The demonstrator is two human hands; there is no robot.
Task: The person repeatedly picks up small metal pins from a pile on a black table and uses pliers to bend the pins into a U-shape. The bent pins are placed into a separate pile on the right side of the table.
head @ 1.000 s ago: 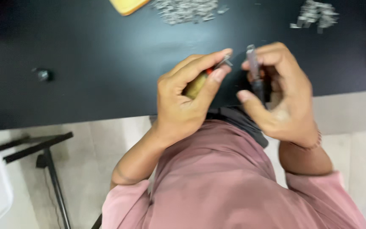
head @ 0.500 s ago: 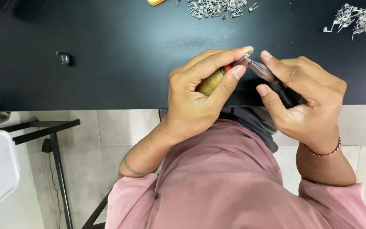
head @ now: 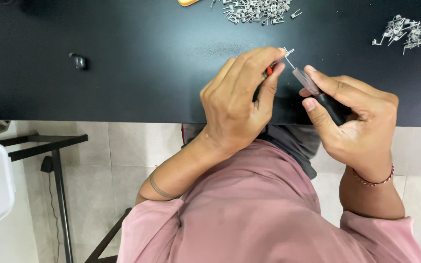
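Black tabletop (head: 137, 73) below: both hands have drifted lower; left hand (head: 235, 104) pinches a small metal clip (head: 288, 52), right hand (head: 356, 122) grips a dark-handled tool (head: 320, 95), its tip now meeting the clip.

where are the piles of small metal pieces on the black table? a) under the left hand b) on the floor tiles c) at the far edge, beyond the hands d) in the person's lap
c: one pile of small metal pieces lies at the far edge of the black table and a second pile at the far right, both beyond the left hand and right hand.
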